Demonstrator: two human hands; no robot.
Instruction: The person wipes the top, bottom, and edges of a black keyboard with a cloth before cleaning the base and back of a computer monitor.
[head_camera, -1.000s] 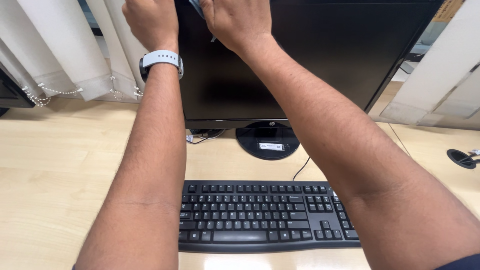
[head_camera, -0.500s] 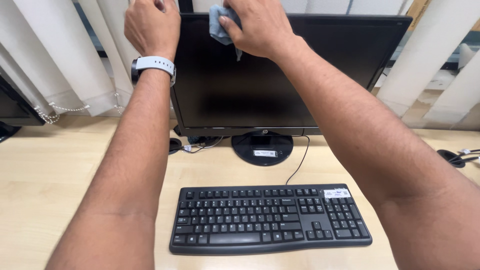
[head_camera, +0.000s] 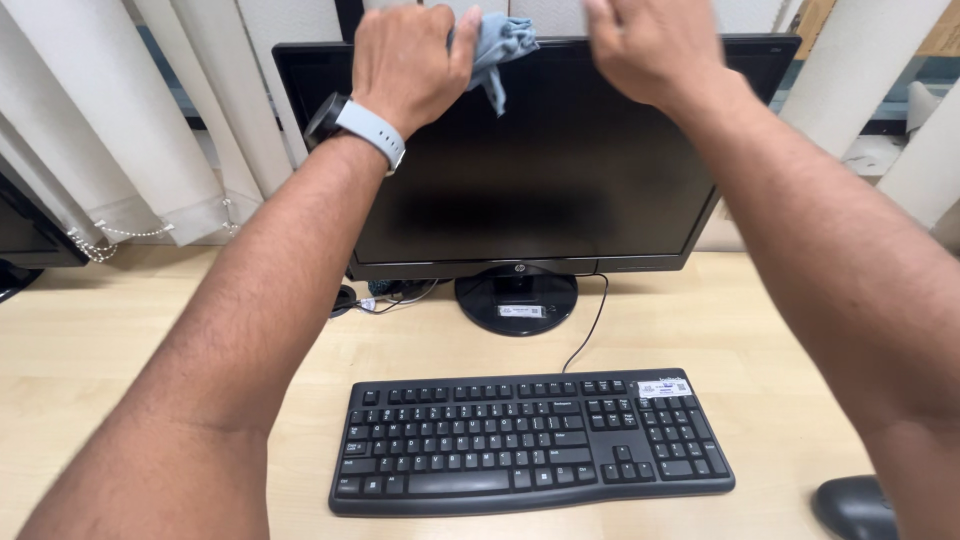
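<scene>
Grey-blue cloth (head_camera: 497, 45), black monitor (head_camera: 560, 170)

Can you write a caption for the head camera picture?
Left hand holds a blue cloth at a dark monitor's top edge.

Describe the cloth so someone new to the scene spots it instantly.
Start at the black monitor at the back of the wooden desk and go to its top edge. There a small crumpled blue-grey cloth hangs from the left hand, the one with the pale watch strap. It is the only soft, light-blue thing among black hardware.

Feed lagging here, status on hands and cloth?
Left hand grips blue cloth at monitor top edge. Right hand raised, blurred, off cloth. Nothing blocking the screen.
</scene>
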